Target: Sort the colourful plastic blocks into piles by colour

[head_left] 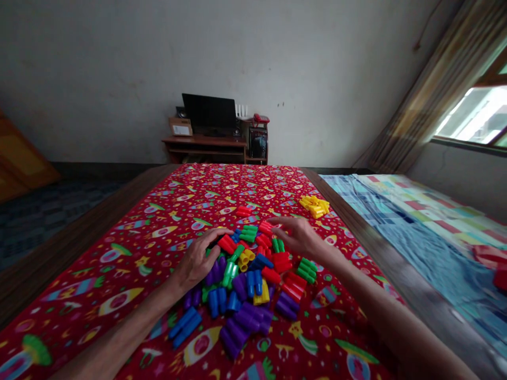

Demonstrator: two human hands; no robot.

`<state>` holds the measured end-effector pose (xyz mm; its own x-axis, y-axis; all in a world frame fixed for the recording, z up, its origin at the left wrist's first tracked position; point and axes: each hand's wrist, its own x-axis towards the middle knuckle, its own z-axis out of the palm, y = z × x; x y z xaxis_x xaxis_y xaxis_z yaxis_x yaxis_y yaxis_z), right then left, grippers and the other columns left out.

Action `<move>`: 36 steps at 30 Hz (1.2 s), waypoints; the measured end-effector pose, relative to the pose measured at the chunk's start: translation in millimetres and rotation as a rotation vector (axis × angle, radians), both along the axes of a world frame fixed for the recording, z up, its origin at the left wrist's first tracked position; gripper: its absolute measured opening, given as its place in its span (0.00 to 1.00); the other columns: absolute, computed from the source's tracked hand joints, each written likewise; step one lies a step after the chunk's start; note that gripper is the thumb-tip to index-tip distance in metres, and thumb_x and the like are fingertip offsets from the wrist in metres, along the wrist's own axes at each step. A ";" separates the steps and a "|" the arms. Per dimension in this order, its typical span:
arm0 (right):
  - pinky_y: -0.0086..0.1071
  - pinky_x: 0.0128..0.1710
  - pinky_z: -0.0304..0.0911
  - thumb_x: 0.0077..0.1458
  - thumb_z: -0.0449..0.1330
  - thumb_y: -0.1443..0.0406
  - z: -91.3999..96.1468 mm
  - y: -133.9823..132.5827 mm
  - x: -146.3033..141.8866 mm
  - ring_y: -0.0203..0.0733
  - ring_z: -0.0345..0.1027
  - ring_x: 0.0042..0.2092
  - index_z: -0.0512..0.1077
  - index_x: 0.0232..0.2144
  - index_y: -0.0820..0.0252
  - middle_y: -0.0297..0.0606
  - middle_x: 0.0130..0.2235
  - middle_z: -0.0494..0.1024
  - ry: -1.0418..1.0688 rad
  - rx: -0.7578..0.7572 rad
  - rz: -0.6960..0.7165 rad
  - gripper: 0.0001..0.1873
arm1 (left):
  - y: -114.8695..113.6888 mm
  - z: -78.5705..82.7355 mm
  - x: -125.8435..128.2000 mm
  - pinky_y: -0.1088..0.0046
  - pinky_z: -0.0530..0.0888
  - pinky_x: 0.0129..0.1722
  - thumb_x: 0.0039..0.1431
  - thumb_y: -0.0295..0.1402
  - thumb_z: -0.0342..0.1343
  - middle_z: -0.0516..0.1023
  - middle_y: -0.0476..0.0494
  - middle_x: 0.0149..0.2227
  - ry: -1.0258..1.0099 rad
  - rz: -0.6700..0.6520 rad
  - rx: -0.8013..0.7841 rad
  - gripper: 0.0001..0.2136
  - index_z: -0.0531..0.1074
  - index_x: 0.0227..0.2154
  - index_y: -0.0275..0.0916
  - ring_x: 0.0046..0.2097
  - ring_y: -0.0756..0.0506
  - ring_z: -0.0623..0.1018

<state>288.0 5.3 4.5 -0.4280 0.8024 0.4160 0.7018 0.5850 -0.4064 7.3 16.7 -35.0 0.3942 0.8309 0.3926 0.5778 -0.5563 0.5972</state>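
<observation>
- Left hand (194, 263) is sitting at the pile's left side, fingers curving by a red block (227, 244); grip unclear.
- Right hand (297, 233) is holding its fingertips at another red block (265, 228), pile's far side; grip unclear.
- Mixed-colour pile (254, 282) is lying toward the near edge of the table (106, 211), on red printed cloth (137, 253).
- Yellow blocks (316, 207) are clustering apart, near the right edge.
- Lone red piece (243, 211) is lying between pile and far edge.
- Monitor (209, 113) is standing beyond the far edge.
</observation>
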 end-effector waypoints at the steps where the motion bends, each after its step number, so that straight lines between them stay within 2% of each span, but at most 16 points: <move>1: 0.30 0.40 0.66 0.65 0.51 0.60 1.0 -10.9 -17.4 0.39 0.73 0.39 0.71 0.50 0.57 0.40 0.41 0.79 -0.052 -0.046 0.184 0.16 | 0.4 0.0 -0.1 0.64 0.70 0.55 0.58 0.37 0.42 0.77 0.41 0.51 0.003 -0.005 0.003 0.20 0.72 0.47 0.37 0.53 0.41 0.75; 2: 0.31 0.42 0.65 0.65 0.52 0.57 -0.1 -21.1 -32.4 0.40 0.72 0.43 0.71 0.51 0.57 0.41 0.44 0.77 -0.114 -0.047 0.298 0.17 | 0.7 0.0 -0.1 0.64 0.70 0.55 0.58 0.37 0.42 0.77 0.40 0.51 0.007 -0.007 0.006 0.20 0.72 0.47 0.37 0.53 0.40 0.75; 3: 0.33 0.44 0.65 0.63 0.53 0.55 -2.9 -30.1 -44.6 0.42 0.70 0.45 0.70 0.51 0.58 0.44 0.47 0.76 -0.181 -0.030 0.349 0.19 | 0.9 0.1 -0.2 0.63 0.70 0.55 0.58 0.37 0.42 0.77 0.40 0.51 0.011 -0.008 0.009 0.20 0.72 0.48 0.37 0.53 0.40 0.75; 4: 0.35 0.45 0.64 0.62 0.55 0.52 -7.0 -37.5 -53.4 0.44 0.68 0.47 0.70 0.51 0.59 0.47 0.50 0.74 -0.245 -0.005 0.346 0.21 | 1.1 0.2 -0.2 0.63 0.70 0.55 0.58 0.36 0.42 0.77 0.40 0.51 0.013 -0.008 0.014 0.20 0.72 0.48 0.37 0.53 0.40 0.75; 6: 0.37 0.44 0.63 0.60 0.56 0.51 -16.4 -47.0 -61.9 0.46 0.66 0.47 0.71 0.48 0.61 0.50 0.50 0.72 -0.328 0.040 0.246 0.22 | 1.3 0.0 -0.1 0.63 0.70 0.55 0.58 0.35 0.42 0.77 0.40 0.51 0.007 -0.014 0.034 0.19 0.72 0.47 0.37 0.53 0.40 0.75; 9: 0.33 0.40 0.61 0.62 0.56 0.57 -25.0 -49.0 -59.2 0.43 0.66 0.42 0.71 0.45 0.61 0.46 0.44 0.74 -0.321 0.050 0.175 0.15 | 1.6 -1.0 -0.1 0.63 0.70 0.56 0.58 0.34 0.42 0.78 0.40 0.49 -0.008 -0.036 0.070 0.18 0.73 0.44 0.37 0.52 0.41 0.75; 12: 0.28 0.34 0.58 0.59 0.57 0.65 -23.1 -39.1 -50.4 0.37 0.66 0.35 0.70 0.44 0.60 0.38 0.36 0.75 -0.212 -0.014 0.189 0.10 | 1.9 -2.1 0.0 0.63 0.70 0.55 0.60 0.35 0.43 0.78 0.39 0.47 -0.029 -0.056 0.094 0.17 0.74 0.43 0.37 0.51 0.41 0.76; 16: 0.26 0.30 0.55 0.51 0.56 0.73 -16.7 -14.6 -35.4 0.33 0.66 0.29 0.71 0.42 0.59 0.32 0.30 0.77 0.022 -0.159 0.047 0.15 | 1.1 -2.0 0.7 0.63 0.71 0.55 0.61 0.34 0.42 0.78 0.38 0.47 -0.044 -0.074 0.100 0.16 0.73 0.43 0.36 0.52 0.41 0.75; 21: 0.27 0.29 0.61 0.52 0.57 0.69 -15.1 9.7 -14.9 0.37 0.72 0.31 0.72 0.44 0.62 0.36 0.32 0.81 0.287 -0.401 0.021 0.15 | -0.7 -0.7 1.7 0.64 0.71 0.55 0.60 0.33 0.42 0.78 0.39 0.47 -0.048 -0.065 0.093 0.16 0.73 0.43 0.35 0.51 0.42 0.76; 24: 0.28 0.28 0.64 0.52 0.59 0.64 -11.2 18.1 -2.0 0.39 0.73 0.30 0.74 0.42 0.62 0.38 0.32 0.81 0.369 -0.414 -0.015 0.14 | -0.2 -1.2 1.0 0.64 0.71 0.55 0.60 0.33 0.43 0.78 0.39 0.46 -0.047 -0.062 0.091 0.16 0.73 0.43 0.36 0.51 0.42 0.76; 27: 0.30 0.31 0.66 0.50 0.60 0.64 -5.7 28.9 21.6 0.40 0.74 0.32 0.74 0.41 0.61 0.38 0.33 0.82 0.381 -0.202 -0.192 0.15 | 1.7 -3.0 -0.3 0.64 0.71 0.55 0.60 0.33 0.43 0.78 0.38 0.46 -0.051 -0.073 0.099 0.16 0.73 0.42 0.35 0.51 0.42 0.76; 29: 0.31 0.33 0.66 0.50 0.59 0.65 -4.5 37.7 45.8 0.41 0.74 0.32 0.74 0.42 0.60 0.38 0.32 0.82 0.331 -0.012 -0.381 0.15 | 3.1 -4.6 -1.0 0.64 0.71 0.55 0.61 0.33 0.43 0.78 0.38 0.46 -0.059 -0.081 0.106 0.16 0.73 0.42 0.35 0.51 0.42 0.76; 31: 0.33 0.35 0.66 0.51 0.57 0.65 -6.9 46.0 73.8 0.42 0.74 0.32 0.75 0.42 0.60 0.40 0.32 0.82 0.233 0.118 -0.578 0.15 | 3.9 -5.8 -1.6 0.64 0.71 0.55 0.61 0.34 0.43 0.78 0.39 0.47 -0.062 -0.084 0.109 0.16 0.74 0.43 0.36 0.51 0.41 0.76; 34: 0.37 0.40 0.65 0.52 0.54 0.67 -16.0 55.5 112.5 0.47 0.75 0.36 0.75 0.43 0.62 0.44 0.35 0.82 0.088 0.166 -0.794 0.17 | 3.9 -6.5 -2.6 0.64 0.71 0.55 0.62 0.34 0.43 0.78 0.39 0.47 -0.052 -0.082 0.106 0.16 0.73 0.44 0.36 0.52 0.42 0.76; 36: 0.39 0.41 0.65 0.53 0.52 0.68 -23.6 59.6 130.2 0.50 0.75 0.38 0.74 0.45 0.63 0.47 0.37 0.82 0.043 0.166 -0.871 0.19 | 3.7 -6.5 -3.3 0.64 0.70 0.55 0.63 0.34 0.43 0.77 0.40 0.48 -0.042 -0.088 0.107 0.16 0.73 0.45 0.37 0.52 0.42 0.75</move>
<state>418.3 64.9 -19.1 0.3253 0.7640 0.5572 0.9115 -0.0964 -0.3999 4.0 20.4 -41.5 0.4446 0.7468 0.4946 0.5000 -0.6650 0.5547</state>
